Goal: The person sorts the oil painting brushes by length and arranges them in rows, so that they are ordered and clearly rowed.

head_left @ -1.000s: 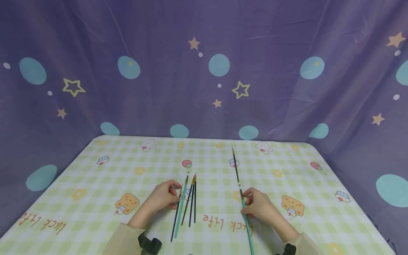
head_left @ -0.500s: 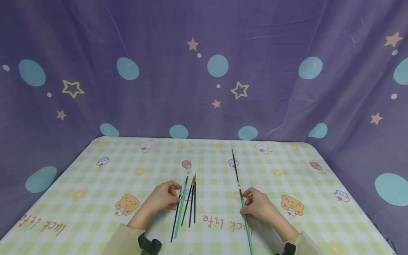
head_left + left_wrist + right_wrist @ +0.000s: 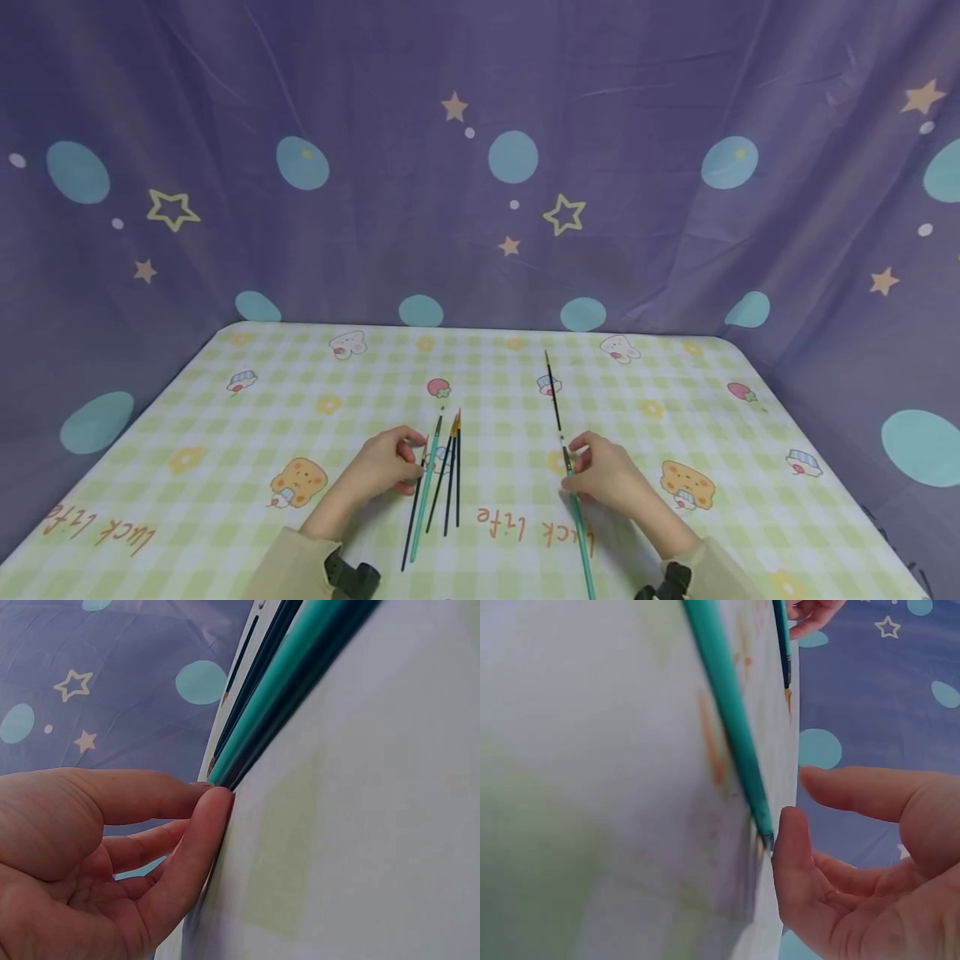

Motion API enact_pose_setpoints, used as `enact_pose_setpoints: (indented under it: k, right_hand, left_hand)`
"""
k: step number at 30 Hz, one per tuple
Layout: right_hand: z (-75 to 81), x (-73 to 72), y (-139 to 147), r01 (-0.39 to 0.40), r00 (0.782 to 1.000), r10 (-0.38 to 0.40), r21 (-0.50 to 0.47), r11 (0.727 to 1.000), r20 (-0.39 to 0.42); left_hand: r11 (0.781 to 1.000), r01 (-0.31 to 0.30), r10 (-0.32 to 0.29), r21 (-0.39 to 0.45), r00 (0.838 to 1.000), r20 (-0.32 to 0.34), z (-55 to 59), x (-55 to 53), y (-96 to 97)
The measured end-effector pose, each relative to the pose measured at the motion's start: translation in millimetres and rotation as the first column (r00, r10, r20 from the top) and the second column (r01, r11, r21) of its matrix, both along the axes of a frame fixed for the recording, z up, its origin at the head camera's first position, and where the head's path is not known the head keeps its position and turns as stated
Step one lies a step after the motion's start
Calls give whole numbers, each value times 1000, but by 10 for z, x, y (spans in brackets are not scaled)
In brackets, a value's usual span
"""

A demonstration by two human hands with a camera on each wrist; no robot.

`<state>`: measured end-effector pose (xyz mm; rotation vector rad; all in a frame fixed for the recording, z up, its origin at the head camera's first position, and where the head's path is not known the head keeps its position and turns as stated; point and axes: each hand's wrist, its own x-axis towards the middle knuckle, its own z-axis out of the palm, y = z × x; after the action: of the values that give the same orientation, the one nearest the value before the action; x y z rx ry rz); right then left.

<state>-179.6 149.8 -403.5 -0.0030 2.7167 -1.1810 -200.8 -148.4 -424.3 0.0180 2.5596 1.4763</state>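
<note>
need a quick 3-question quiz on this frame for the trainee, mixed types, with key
1. Count: how many paintbrushes show in the head view?
2. True or false: both teal brushes lie in the left group.
3. Pick one: in the wrist views, which grip shows a gap between thumb and forefinger, left or right?

Key
1. Seven: five in the left group, two on the right.
2. False: one teal brush lies on the right, roughly in line with a black brush.
3. The right grip; on the left grip the tips come together.

Beige sleeves (image 3: 288, 568) are worn with boxy black wrist devices (image 3: 352, 577).
</note>
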Motion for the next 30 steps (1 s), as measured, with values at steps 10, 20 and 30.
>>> enact_pose_setpoints:
  k: [10, 20, 30]
  right_hand:
    - [114, -150, -308, -75, 996, 71, -80, 994, -49]
    - [112, -329, -671, -130, 990, 124, -102, 986, -65]
    - [28, -410, -939, -143, 989, 137, -135, 980, -48]
  left_hand:
    - [999, 29, -29, 21, 1000, -3, -37, -3, -32]
    - [999, 40, -40, 15, 999, -13, -47, -11, -37]
    - [999, 35, -35, 31, 999, -1, -32, -20, -24]
